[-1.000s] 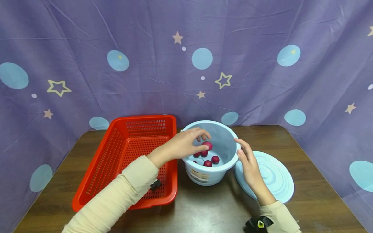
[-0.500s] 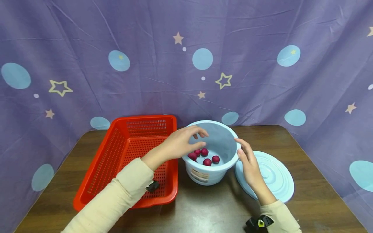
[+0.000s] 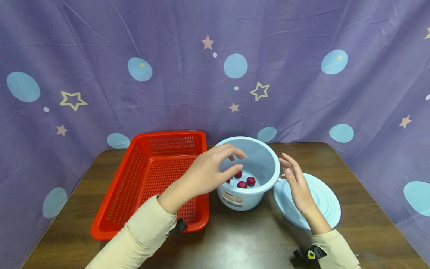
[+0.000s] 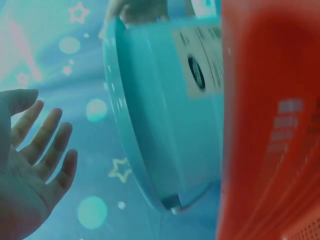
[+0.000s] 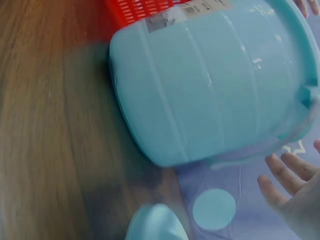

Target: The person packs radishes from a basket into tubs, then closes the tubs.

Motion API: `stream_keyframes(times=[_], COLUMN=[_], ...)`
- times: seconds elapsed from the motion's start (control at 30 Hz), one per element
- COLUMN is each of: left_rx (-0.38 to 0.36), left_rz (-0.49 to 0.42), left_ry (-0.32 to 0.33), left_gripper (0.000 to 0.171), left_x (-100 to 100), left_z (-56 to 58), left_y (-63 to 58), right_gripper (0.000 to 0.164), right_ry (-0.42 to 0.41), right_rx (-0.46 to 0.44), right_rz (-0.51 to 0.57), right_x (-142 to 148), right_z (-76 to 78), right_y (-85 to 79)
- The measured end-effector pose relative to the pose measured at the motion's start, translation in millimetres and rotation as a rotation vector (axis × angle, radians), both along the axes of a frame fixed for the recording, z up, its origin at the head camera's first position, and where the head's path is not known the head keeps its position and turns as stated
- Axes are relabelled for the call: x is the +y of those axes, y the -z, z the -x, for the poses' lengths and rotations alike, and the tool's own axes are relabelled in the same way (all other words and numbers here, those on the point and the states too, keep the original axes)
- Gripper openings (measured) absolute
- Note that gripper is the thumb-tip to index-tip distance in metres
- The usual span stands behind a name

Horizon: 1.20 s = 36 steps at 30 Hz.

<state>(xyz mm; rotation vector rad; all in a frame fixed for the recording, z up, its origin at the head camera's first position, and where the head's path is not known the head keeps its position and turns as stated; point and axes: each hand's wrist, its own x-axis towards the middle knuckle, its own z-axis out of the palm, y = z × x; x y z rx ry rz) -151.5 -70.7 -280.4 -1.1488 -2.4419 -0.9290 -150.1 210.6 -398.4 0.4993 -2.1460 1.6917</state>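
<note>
A pale blue bucket (image 3: pixel 250 200) stands on the table with several dark red round fruits (image 3: pixel 250 181) in its bottom; some of them are hidden behind my left hand. That hand (image 3: pixel 213 168) hovers over the bucket's left rim, thumb and fingers spread apart, holding nothing. In the left wrist view the left hand (image 4: pixel 37 160) is likewise spread, apart from the bucket (image 4: pixel 165 120). To the right of the bucket is my right hand (image 3: pixel 299 186), its fingers loosely extended near the rim. The right wrist view has these fingers (image 5: pixel 285 175) off the bucket wall, near its handle.
A red perforated basket (image 3: pixel 117 186) sits left of the bucket, close beside it. The pale blue lid (image 3: pixel 327 203) lies flat on the wooden table (image 3: pixel 242 239) at the right, partly under the right hand. A purple patterned curtain (image 3: pixel 181 74) hangs behind the table.
A red fruit by the left thumb dropped into the bucket, and that hand stays spread above. The right hand has left the rim and shifted right. The head view has shifted slightly.
</note>
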Motion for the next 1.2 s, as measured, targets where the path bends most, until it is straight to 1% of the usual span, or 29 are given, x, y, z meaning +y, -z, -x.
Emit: stream_keyframes(times=[0.13,0.2,0.27,0.33,0.43,0.47,0.5,0.57,0.63,0.7,0.77,0.87,0.93,1.0,1.1,1.2], left_rx=[0.152,0.213,0.255,0.284,0.295,0.285,0.26,0.193,0.126,0.042,-0.034,-0.142,-0.184,-0.21,-0.242,-0.293], left_rz=[-0.024,-0.03,-0.03,-0.026,-0.01,-0.007,-0.005,0.016,0.044,0.085,0.137,0.224,0.27,0.293,0.289,0.263], left_ry=[0.059,0.089,0.121,0.152,0.191,0.201,0.213,0.224,0.219,0.187,0.14,0.071,0.038,0.002,-0.065,-0.127], left_gripper=[0.021,0.019,0.019,0.02,0.021,0.021,0.022,0.024,0.027,0.032,0.039,0.05,0.056,0.06,0.064,0.068], left_x=[7,11,18,24,35,38,42,50,58,66,74,86,94,103,115,126], left_z=[-18.3,-28.6,-39.8,-50.5,-64.8,-68.7,-72.1,-77.3,-79.1,-79.0,-76.7,-72.0,-67.8,-63.2,-57.0,-51.9], left_y=[4.0,6.8,9.8,14.0,22.9,27.1,31.3,40.6,51.0,61.4,72.2,87.8,97.6,106.7,118.9,129.4], right_gripper=[0.043,0.042,0.042,0.042,0.045,0.047,0.048,0.05,0.052,0.054,0.057,0.063,0.067,0.071,0.076,0.082], right_ry=[0.018,0.018,0.025,0.032,0.049,0.047,0.048,0.045,0.037,0.037,0.043,0.076,0.085,0.079,0.05,0.034], right_rx=[0.028,0.038,0.044,0.032,0.02,0.013,0.016,0.028,0.03,0.017,-0.006,-0.067,-0.102,-0.123,-0.117,-0.1], right_rz=[-0.055,-0.089,-0.123,-0.173,-0.248,-0.274,-0.295,-0.32,-0.342,-0.376,-0.427,-0.534,-0.586,-0.611,-0.621,-0.638], right_x=[15,24,35,47,64,69,74,84,93,102,111,126,136,148,166,181], right_z=[-8.8,-13.3,-18.1,-23.0,-29.7,-31.7,-33.4,-36.7,-39.8,-43.3,-46.0,-52.0,-55.1,-56.6,-55.5,-53.8], right_y=[-2.3,-3.4,-3.9,-3.9,-4.4,-4.6,-4.9,-5.5,-5.3,-3.8,-0.8,5.0,9.9,15.4,25.0,33.5])
